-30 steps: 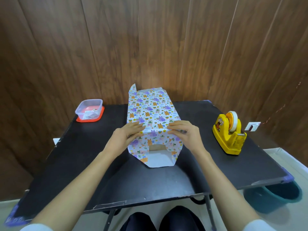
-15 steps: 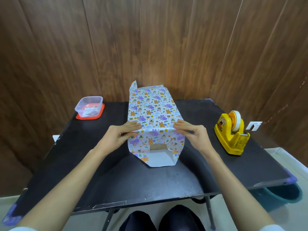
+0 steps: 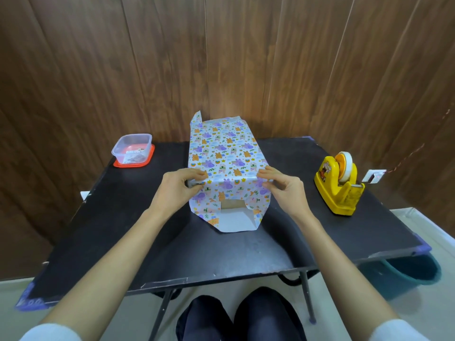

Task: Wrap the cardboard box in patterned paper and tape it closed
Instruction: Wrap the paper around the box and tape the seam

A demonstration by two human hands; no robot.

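Observation:
The patterned paper (image 3: 225, 153) covers the top and sides of the cardboard box in the middle of the black table (image 3: 123, 230). A small brown patch of the box (image 3: 231, 204) shows at the near end, above a white paper flap (image 3: 235, 221) lying flat on the table. My left hand (image 3: 178, 187) pinches the paper at the near left corner of the box. My right hand (image 3: 283, 187) pinches the paper at the near right corner. At the far end the paper stands up past the box.
A yellow tape dispenser (image 3: 338, 183) with a roll of tape stands at the table's right. A clear plastic container on a red lid (image 3: 133, 151) sits at the back left. A teal bucket (image 3: 403, 271) is on the floor under the right corner. Wooden wall behind.
Both hands have slid outward from the top of the box to its near corners and now pinch the paper there. The box has not moved.

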